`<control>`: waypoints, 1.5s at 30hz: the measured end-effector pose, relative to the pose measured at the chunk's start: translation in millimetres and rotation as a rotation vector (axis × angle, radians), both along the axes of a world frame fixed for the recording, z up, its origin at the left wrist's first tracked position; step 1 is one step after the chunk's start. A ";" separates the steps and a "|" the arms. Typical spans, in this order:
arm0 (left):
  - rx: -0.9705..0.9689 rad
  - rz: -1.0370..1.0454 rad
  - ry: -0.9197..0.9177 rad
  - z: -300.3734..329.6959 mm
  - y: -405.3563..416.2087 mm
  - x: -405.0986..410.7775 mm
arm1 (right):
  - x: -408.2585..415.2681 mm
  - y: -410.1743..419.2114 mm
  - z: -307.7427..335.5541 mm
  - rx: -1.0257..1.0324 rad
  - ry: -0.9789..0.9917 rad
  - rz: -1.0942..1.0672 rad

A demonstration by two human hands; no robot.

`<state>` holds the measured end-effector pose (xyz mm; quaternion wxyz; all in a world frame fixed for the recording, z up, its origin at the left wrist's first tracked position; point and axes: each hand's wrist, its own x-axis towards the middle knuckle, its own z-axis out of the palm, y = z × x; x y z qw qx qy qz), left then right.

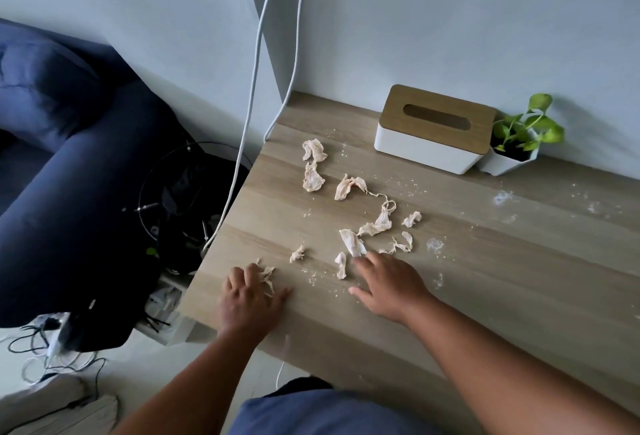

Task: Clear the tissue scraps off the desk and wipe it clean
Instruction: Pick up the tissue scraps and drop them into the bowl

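Several crumpled pale tissue scraps [348,187] lie scattered over the left part of the wooden desk [485,279]. My left hand [247,299] lies near the desk's left front corner, its fingers curled over a small scrap [267,277]. My right hand [389,284] reaches flat over the desk, fingertips touching a rolled scrap [352,242]. Another scrap [341,264] lies just left of those fingers, and one [297,254] sits between the hands. White crumbs and smears [502,198] dot the desk to the right.
A white tissue box with a wooden lid [434,128] stands at the back by the wall, a small potted plant [516,144] beside it. Two white cables [256,88] hang past the desk's left edge. A dark blue sofa [69,171] and floor cables are on the left.
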<state>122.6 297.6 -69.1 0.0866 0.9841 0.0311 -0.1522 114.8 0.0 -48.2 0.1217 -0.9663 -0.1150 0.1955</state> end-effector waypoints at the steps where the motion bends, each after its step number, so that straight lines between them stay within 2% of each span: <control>1: -0.014 -0.031 -0.016 -0.3 -1.0 2.4 | 2.7 5.7 -2.6 -0.003 0.006 -0.013; 6: -0.070 -0.285 -0.144 0.6 5.9 17.1 | 10.8 32.0 -14.6 -0.037 -0.018 -0.073; 9: -0.104 -0.390 -0.115 3.5 16.8 29.0 | 14.4 38.9 -15.7 -0.059 -0.049 -0.078; 14: -0.176 -0.332 0.071 5.9 28.2 50.9 | 16.4 42.1 -9.2 -0.048 -0.012 -0.113; 17: -0.217 -0.342 0.100 8.5 25.0 60.0 | 14.7 39.4 -4.2 0.012 0.024 -0.208; 20: -0.296 -0.261 0.127 12.0 17.3 67.7 | 10.1 32.2 1.6 0.031 0.038 -0.251; 23: -0.307 -0.262 0.105 14.9 9.6 73.3 | 3.0 25.4 6.2 0.025 0.050 -0.317; 26: -0.300 -0.395 0.007 15.4 3.0 79.4 | -3.4 21.4 7.8 0.030 0.025 -0.407; 30: -0.343 -0.458 -0.059 12.1 -6.6 85.2 | -6.8 21.1 9.8 0.104 -0.059 -0.454; 38: -0.475 -0.404 -0.046 6.1 -10.5 89.9 | 7.2 28.1 3.6 0.172 -0.063 -0.509; 45: -0.468 -0.413 0.002 5.2 -7.3 90.3 | 9.8 29.6 1.0 0.200 -0.038 -0.533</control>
